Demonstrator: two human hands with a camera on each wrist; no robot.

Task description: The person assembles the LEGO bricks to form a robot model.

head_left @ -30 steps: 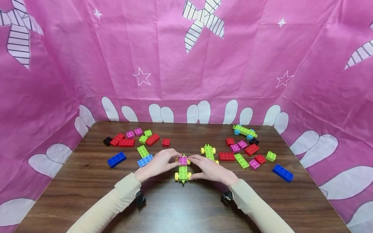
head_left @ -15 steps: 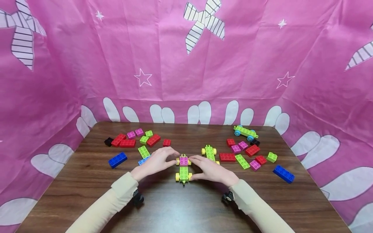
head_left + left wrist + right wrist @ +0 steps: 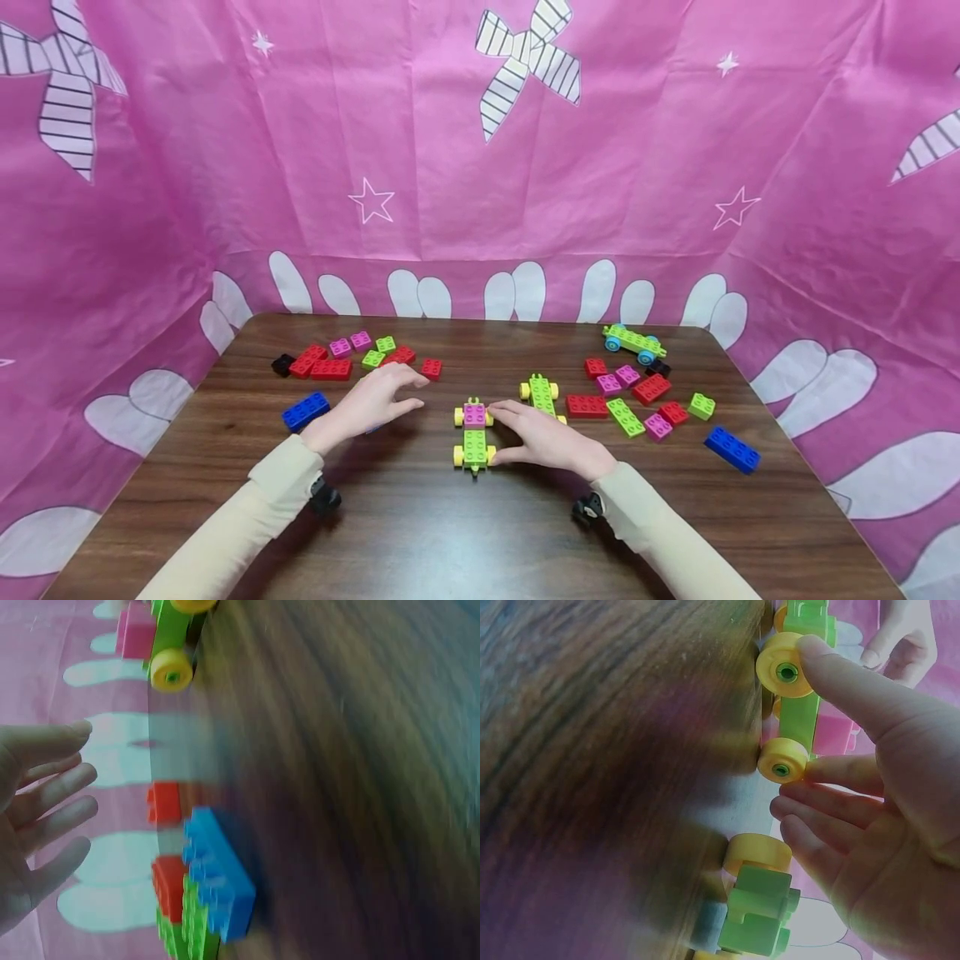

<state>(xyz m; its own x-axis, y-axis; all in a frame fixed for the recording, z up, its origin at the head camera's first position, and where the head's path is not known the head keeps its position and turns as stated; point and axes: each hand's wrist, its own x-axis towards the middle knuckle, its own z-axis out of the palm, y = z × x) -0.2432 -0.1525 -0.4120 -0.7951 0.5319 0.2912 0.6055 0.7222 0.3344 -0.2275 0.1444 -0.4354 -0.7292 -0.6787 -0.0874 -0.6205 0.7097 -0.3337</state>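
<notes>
Two empty hands: left hand hovering, fingers loosely extended, hiding most of light-blue brick in head view; right hand likewise loose, thumb and forefinger touching yellow wheels. Lime-green car base sitting centrally on table, long axis running near to far, forked end pointing away from person, pink brick riding its far half. Left wrist view cropping it; right hand partly covering second base.
</notes>
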